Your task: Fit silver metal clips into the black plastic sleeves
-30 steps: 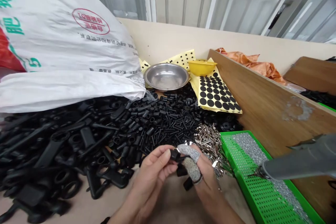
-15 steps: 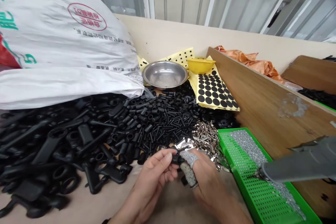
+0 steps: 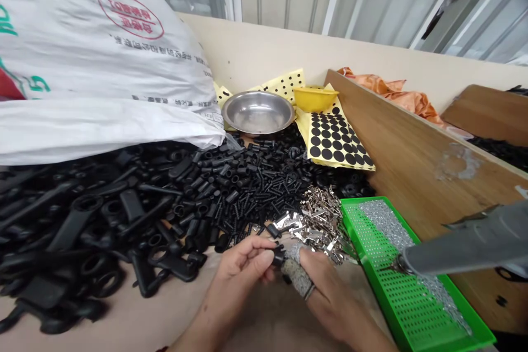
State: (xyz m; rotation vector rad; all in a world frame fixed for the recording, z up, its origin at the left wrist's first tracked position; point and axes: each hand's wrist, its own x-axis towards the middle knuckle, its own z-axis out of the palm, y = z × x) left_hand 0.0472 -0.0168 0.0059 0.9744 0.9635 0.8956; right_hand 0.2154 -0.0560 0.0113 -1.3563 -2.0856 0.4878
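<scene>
Near the front of the table, my left hand pinches a small black plastic part between thumb and fingers. My right hand meets it from the other side, its thumb and forefinger wrapped in grey finger covers and closed at the part's right end. Those fingers hide whatever else they grip. Just beyond the hands is a heap of shiny metal clips, with black screws and short black tubes behind and to the left.
Large black handle-like parts pile up at left below a white sack. A steel bowl, yellow bowl and dotted sticker sheets stand behind. At right are a green tray, a grey power driver and a wooden divider.
The view has shifted slightly. Both hands sit a little lower and their fingers have turned on the black part, more of which now shows between them.
</scene>
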